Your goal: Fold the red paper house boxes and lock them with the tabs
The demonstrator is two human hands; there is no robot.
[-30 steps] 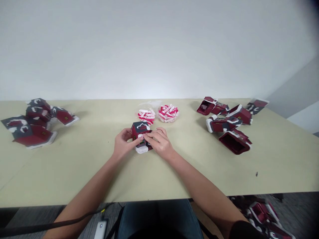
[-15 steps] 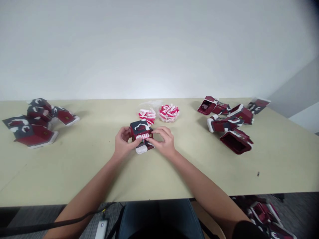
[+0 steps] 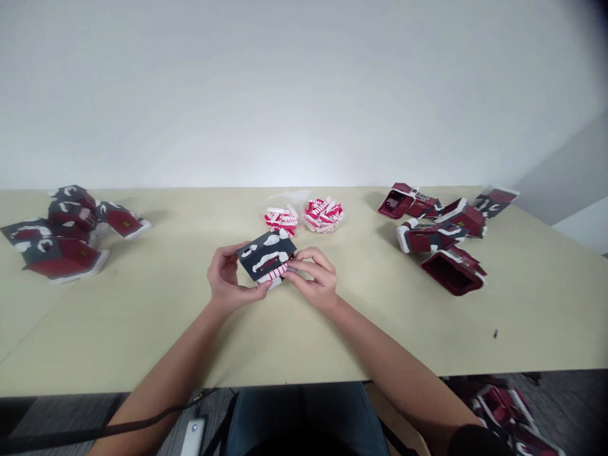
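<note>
A long pale green table [image 3: 142,354] stretches across the view, with a white wall [image 3: 304,95] behind it. Picture a clock lying on the table with the hands at its middle and 12 o'clock pointing away from the person.

At 9 to 10 o'clock lies a heap of little red houses [image 3: 66,234] with dark gray roofs and white snow shapes. At 2 to 3 o'clock lies another heap of red house pieces [image 3: 441,228], and some show their hollow insides. More red house pieces [image 3: 498,411] lie on the floor at 4 to 5 o'clock, past the table edge. At 12 o'clock, two clear packs of red and white bits [image 3: 304,218] sit side by side.

In the middle of the clock is a small house [image 3: 266,256], tipped so its dark gray roof faces up. The left hand [image 3: 225,278] grips the house's left side with curled fingers. The right hand [image 3: 316,278] grips the other end, and its fingertips [image 3: 297,258] press near a red and white striped strip [image 3: 273,272] on the house. A tiny black speck [image 3: 494,334] sits on the table at 3 to 4 o'clock.
</note>
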